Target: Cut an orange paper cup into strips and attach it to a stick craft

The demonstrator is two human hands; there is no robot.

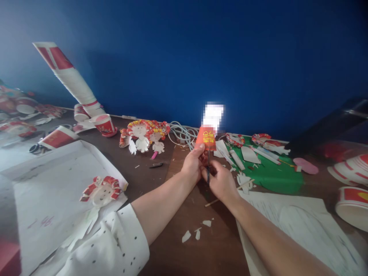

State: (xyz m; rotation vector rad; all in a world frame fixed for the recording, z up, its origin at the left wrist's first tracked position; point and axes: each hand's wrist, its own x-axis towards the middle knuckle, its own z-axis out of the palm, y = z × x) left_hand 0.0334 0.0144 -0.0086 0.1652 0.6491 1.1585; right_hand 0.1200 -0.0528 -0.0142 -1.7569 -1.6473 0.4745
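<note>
Viewed from my remote post, my left hand (192,165) pinches a red paper piece (204,138) marked with yellow characters, held up over a brown table (169,253) before a blue wall (143,69). My right hand (225,182) grips dark scissors (208,159) just below, blades pointing up at the paper's lower edge; I cannot tell whether the blades are parted. White scraps (186,236) lie nearer the camera. Paper dolls (139,131) lean together at left beside coiled cables (182,131), another doll (102,194) rests on a white tray (51,188), and a green sheet (283,182) spreads at right.
</note>
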